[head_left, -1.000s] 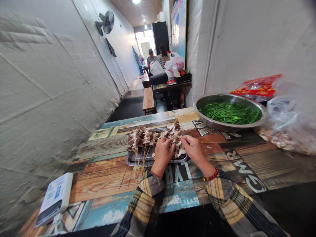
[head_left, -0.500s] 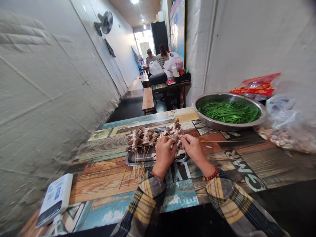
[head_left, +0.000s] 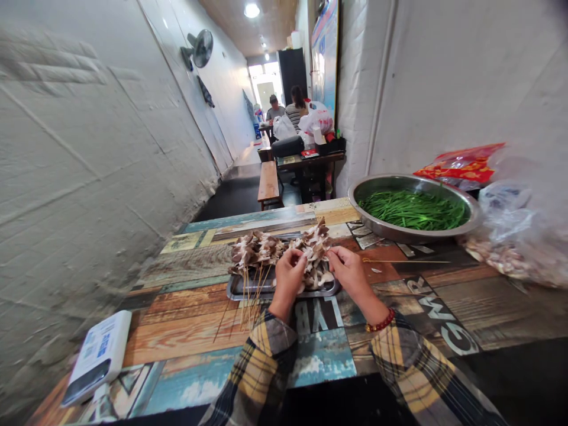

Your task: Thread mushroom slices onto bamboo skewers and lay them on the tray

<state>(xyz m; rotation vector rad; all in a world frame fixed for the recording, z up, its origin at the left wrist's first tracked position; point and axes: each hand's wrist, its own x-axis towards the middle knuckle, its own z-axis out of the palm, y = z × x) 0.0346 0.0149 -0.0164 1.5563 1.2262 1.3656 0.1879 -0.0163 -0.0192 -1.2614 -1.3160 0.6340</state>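
Note:
A metal tray (head_left: 261, 293) holds a heap of grey-brown oyster mushrooms (head_left: 317, 236). On its left side, mushrooms are threaded on several bamboo skewers (head_left: 251, 296) whose bare ends point toward me. My left hand (head_left: 289, 278) is over the middle of the tray, thumb and fingers pinched on a piece of oyster mushroom that they mostly cover. At the heap's right edge, my right hand (head_left: 350, 272) pinches another bit of oyster mushroom. The two hands are a small way apart. A single bamboo skewer (head_left: 408, 261) lies on the table beyond my right hand.
A steel basin (head_left: 368, 225) of green chives stands at the back right. Beside it are a red plastic bag (head_left: 465, 163) and a clear bag (head_left: 515, 248) with pale contents. A white device (head_left: 100, 355) sits front left. Farther off are a bench (head_left: 268, 182) and two seated people.
My left hand has drawn away leftward from my right hand, widening the gap and showing more mushrooms between them. The view has tilted up slightly.

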